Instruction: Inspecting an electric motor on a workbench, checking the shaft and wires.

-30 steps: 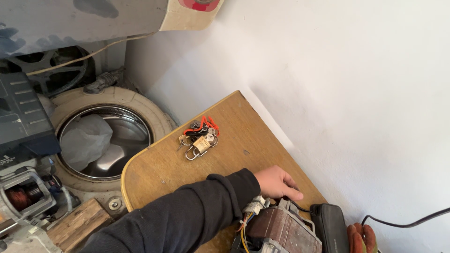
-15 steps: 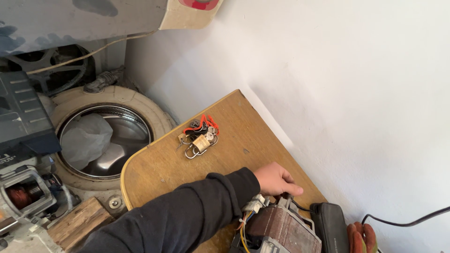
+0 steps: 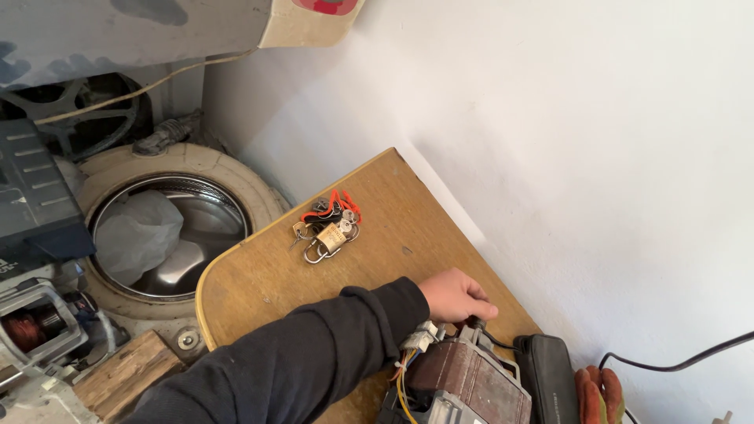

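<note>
My left hand (image 3: 454, 295) reaches across the wooden table (image 3: 259, 275) in a dark sleeve. Its fingers curl down onto a small black cable end (image 3: 477, 323) at the far end of an electric motor (image 3: 463, 385). The motor is brown and grey, with coloured wires and a white connector at its side, and it lies at the table's near right. A small bunch of brass padlocks with keys and an orange cord (image 3: 328, 232) lies farther back on the table, well apart from the hand. My right hand is out of view.
A black flat case (image 3: 550, 377) and orange gloves (image 3: 597, 396) lie right of the motor, by the white wall. A black cable (image 3: 675, 365) runs off right. Left of the table sit a steel washer drum (image 3: 169, 235) holding a plastic bag, a wooden block (image 3: 126, 377) and a dark box (image 3: 35, 196).
My left hand has shifted slightly back along the motor's end, and its fingers have curled down onto the black cable end. Nothing else has moved.
</note>
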